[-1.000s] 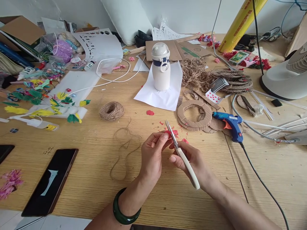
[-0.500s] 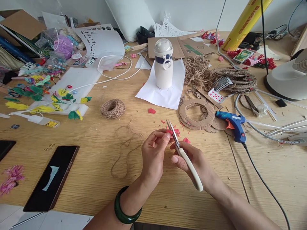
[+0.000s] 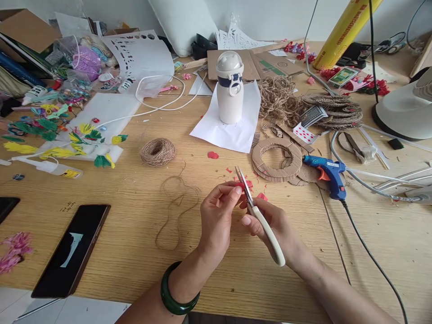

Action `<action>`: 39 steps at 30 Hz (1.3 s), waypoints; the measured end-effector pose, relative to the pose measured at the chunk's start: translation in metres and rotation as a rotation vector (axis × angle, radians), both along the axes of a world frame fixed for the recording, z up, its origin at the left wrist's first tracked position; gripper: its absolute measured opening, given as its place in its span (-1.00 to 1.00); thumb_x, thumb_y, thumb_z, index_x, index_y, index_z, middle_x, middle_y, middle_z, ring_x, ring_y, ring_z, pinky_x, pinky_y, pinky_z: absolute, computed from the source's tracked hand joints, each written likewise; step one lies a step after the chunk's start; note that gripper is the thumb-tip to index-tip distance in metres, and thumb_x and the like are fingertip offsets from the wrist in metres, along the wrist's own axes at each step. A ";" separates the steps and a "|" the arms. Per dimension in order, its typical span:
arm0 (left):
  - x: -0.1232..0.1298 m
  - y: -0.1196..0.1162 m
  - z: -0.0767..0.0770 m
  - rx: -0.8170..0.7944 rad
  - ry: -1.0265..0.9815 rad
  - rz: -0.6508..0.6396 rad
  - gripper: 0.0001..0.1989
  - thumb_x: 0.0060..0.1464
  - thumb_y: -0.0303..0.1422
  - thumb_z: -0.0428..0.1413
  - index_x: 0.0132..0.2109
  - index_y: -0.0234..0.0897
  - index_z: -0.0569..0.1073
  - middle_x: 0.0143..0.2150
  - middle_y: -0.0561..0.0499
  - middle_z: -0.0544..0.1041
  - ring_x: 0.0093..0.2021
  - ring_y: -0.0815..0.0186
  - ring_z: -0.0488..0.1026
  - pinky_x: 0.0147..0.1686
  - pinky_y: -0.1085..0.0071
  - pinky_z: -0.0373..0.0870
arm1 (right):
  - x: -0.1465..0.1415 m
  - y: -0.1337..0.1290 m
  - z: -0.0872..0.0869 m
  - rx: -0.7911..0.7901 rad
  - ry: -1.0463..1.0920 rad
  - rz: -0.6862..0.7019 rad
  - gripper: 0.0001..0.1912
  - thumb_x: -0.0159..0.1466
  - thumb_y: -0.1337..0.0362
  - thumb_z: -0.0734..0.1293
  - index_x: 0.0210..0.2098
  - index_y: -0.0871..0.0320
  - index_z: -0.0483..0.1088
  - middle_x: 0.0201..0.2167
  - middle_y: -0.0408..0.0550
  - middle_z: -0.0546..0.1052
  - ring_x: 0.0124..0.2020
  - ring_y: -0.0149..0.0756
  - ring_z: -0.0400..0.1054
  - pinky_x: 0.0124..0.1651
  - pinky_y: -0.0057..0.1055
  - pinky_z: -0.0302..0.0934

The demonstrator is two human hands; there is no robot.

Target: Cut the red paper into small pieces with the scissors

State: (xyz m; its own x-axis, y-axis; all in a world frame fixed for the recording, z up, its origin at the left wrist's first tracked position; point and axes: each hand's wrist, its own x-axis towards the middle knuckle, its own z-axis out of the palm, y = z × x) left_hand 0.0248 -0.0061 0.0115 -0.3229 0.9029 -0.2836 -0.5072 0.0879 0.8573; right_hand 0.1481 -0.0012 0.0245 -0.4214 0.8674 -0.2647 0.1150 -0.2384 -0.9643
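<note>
Between the thumb and fingers of my left hand (image 3: 218, 216) is a small red piece of paper (image 3: 240, 185), mostly hidden by the fingertips. My right hand (image 3: 270, 222) grips scissors (image 3: 270, 234) with pale cream handles, their blades pointing up and away beside the red piece. The blades are slightly apart at the tips. Red scraps (image 3: 249, 184) lie on the table just beyond the blades, and another red piece (image 3: 212, 155) lies farther off. Left of my hands, a loose length of twine (image 3: 178, 211) trails from near a twine ball (image 3: 158, 152).
A white bottle (image 3: 231, 96) stands on white paper (image 3: 207, 128). To the right are a cardboard ring (image 3: 258, 164) and a blue glue gun (image 3: 329, 173) with its cord. A phone (image 3: 72, 252) lies at the left front, below yellow and green craft flowers (image 3: 81, 139).
Both hands stay almost in place. The scissors have shifted very slightly, and the whole view has moved a little.
</note>
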 end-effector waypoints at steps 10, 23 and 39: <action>-0.001 0.000 -0.001 0.004 -0.032 -0.016 -0.85 -0.02 -0.32 0.29 -0.42 -0.29 0.51 -0.27 0.01 0.56 -0.28 0.35 0.50 -0.25 0.43 0.44 | 0.000 0.001 0.001 -0.015 0.024 -0.020 -0.53 0.10 -0.07 0.47 -0.36 0.20 0.33 -0.57 -0.26 0.20 -0.55 -0.46 0.02 -0.54 -0.46 -0.07; -0.002 0.003 0.001 -0.028 -0.097 -0.025 -0.83 -0.01 -0.29 0.28 -0.39 -0.30 0.51 -0.31 0.01 0.56 -0.30 0.36 0.51 -0.27 0.45 0.45 | -0.001 0.001 -0.008 0.023 0.003 -0.018 -0.59 0.13 -0.01 0.47 -0.35 0.20 0.33 -0.57 -0.25 0.20 -0.56 -0.46 0.06 -0.54 -0.47 -0.02; -0.004 0.006 0.001 -0.019 -0.139 0.001 -0.85 0.00 -0.34 0.28 -0.41 -0.32 0.50 -0.34 0.03 0.56 -0.29 0.39 0.51 -0.22 0.45 0.46 | 0.002 0.000 -0.010 0.043 -0.077 -0.007 -0.57 0.12 -0.03 0.46 -0.35 0.20 0.32 -0.57 -0.26 0.18 -0.56 -0.45 0.07 -0.55 -0.48 0.03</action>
State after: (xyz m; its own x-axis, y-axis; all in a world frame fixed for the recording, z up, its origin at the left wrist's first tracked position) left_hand 0.0212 -0.0005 0.0120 -0.2799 0.8966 -0.3431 -0.6212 0.1034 0.7768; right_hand 0.1497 -0.0010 0.0146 -0.3949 0.8816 -0.2584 0.1874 -0.1981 -0.9621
